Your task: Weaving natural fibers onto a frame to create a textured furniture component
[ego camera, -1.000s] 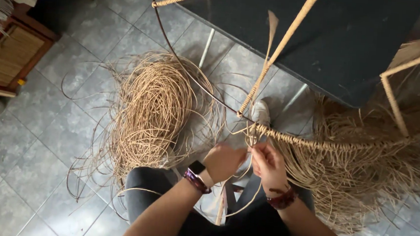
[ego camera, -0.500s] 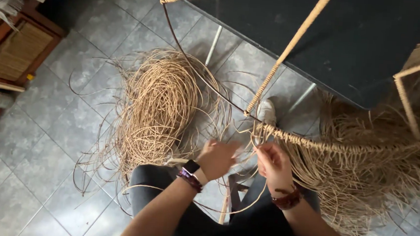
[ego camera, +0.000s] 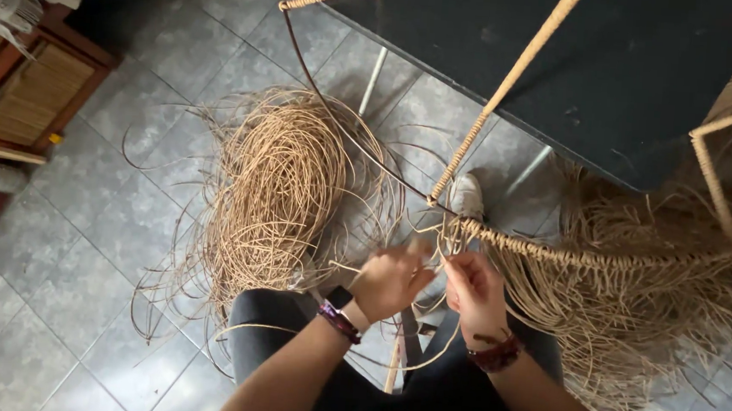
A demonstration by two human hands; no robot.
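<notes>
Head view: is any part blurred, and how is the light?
Head view: the left hand is motion-blurred at the fingers; the right hand is slightly soft; the coil of rattan strands and grey floor tiles are sharp; light is soft and even, without glare.

fibre coil (ego camera: 276,195) left of hands, table (ego camera: 565,65) behind

Dry, rough straw-like fibre coil (ego camera: 276,195) on glossy grey floor tiles (ego camera: 106,239).
</notes>
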